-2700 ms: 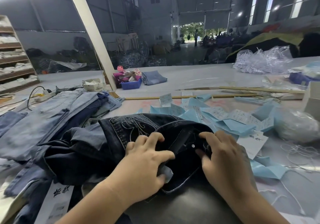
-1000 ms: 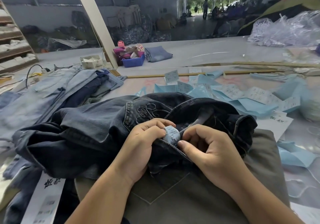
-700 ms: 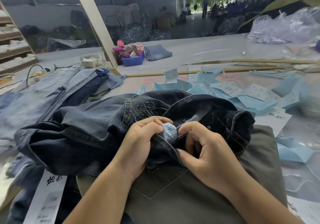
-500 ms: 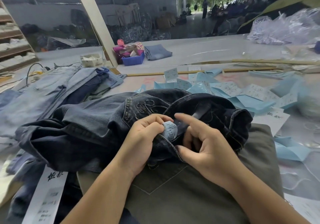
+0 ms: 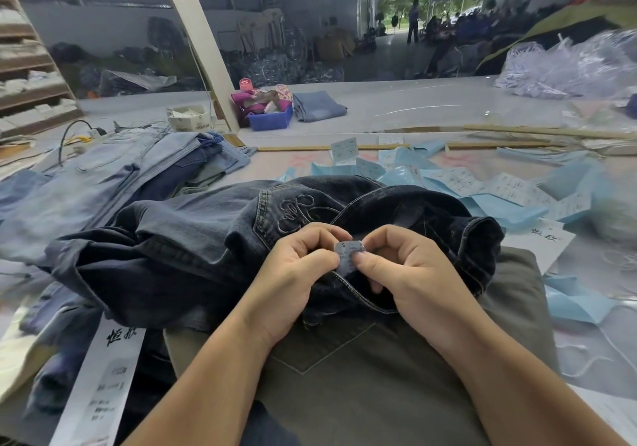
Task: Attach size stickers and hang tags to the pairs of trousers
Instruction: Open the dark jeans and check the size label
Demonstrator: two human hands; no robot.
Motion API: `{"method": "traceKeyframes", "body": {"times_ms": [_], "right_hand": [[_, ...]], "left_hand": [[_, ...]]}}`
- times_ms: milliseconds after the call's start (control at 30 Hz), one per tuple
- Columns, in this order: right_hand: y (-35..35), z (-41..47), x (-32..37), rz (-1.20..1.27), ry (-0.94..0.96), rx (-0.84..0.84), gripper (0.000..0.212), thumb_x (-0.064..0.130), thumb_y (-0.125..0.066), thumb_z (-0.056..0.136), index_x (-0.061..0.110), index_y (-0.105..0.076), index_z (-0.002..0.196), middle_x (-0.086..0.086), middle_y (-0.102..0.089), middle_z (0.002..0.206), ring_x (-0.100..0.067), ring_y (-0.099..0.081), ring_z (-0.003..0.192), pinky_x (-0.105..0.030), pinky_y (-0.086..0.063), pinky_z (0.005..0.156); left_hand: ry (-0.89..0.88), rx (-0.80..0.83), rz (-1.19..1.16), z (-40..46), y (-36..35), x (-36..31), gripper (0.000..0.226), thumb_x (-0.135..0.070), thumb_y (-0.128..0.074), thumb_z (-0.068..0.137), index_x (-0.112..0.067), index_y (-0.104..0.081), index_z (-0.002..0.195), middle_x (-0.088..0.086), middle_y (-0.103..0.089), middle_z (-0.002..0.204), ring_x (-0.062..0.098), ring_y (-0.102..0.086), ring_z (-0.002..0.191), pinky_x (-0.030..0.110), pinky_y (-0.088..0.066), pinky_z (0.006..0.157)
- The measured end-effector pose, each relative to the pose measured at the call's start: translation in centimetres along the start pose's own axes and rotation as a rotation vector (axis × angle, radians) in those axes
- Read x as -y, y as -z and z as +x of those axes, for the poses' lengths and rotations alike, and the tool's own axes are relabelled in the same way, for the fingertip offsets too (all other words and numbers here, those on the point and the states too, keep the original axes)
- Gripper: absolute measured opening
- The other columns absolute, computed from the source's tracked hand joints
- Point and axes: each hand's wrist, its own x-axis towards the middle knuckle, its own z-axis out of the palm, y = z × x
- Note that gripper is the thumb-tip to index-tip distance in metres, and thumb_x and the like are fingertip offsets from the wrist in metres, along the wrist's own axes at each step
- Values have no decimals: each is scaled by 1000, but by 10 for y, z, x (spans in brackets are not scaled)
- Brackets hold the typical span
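A pair of dark blue denim trousers [image 5: 193, 249] lies bunched across the table in front of me, its embroidered back pocket facing up. It rests partly on a grey-green pair of trousers [image 5: 362, 373] below my wrists. A small pale label [image 5: 347, 254] marked "S" stands up at the dark pair's waistband. My left hand [image 5: 293, 276] pinches its left side and my right hand [image 5: 400, 269] pinches its right side, thumbs pressed against it. Blue-and-white hang tags [image 5: 482, 187] lie scattered beyond the trousers.
A stack of light blue jeans [image 5: 113, 173] lies at the left. A long white paper tag [image 5: 103, 383] sits at the lower left. A blue tray [image 5: 270, 119], a white box [image 5: 188, 119] and folded jeans [image 5: 320, 106] stand further back. Clear plastic bags [image 5: 579, 66] pile at the far right.
The waistband was turned up and the small label drawn out. My right hand, whose forefinger was raised half a second ago, has closed on the label's right side; both hands now pinch it.
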Motion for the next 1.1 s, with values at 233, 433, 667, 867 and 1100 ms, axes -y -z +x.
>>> {"method": "traceKeyframes", "body": {"times_ms": [233,433,667,867,1100], "right_hand": [[-1,-1,2,21,-37,-36,19,19,-61,94,13,-66,77,0,-55,53,-11,-45,54,-20,-38,53],[-3,-3,0,56,-50,-73,18,16,-61,93,10,-64,77,-1,-55,52,-13,-44,54,-23,-37,55],[-5,-9,-1,33,-16,-78,15,12,-63,91,13,-64,77,5,-54,52,-6,-45,50,-18,-37,49],[5,-23,8,-157,17,-25,13,17,-66,89,25,-64,80,-5,-57,59,-10,-46,55,-32,-38,52],[56,-12,45,-555,314,-580,16,35,-58,81,37,-59,97,19,-60,86,-3,-55,83,-14,-42,68]], "left_hand": [[24,-30,-17,-1,-2,-2,13,-12,-59,73,-18,-62,61,0,-69,99,16,-61,92,36,-47,86],[48,-44,-39,0,-4,-5,15,-11,-59,71,-18,-63,59,0,-68,97,15,-60,89,35,-45,85],[15,-44,10,-2,-2,0,12,-13,-60,71,-17,-64,60,-2,-68,100,14,-62,94,33,-47,88],[-138,7,384,-13,-6,-19,13,-30,-62,68,-19,-60,61,-10,-64,99,12,-62,98,17,-46,83],[-681,289,1179,-7,-42,-79,5,-31,-59,78,-26,-58,78,-12,-55,106,10,-57,76,26,-49,70]]}}
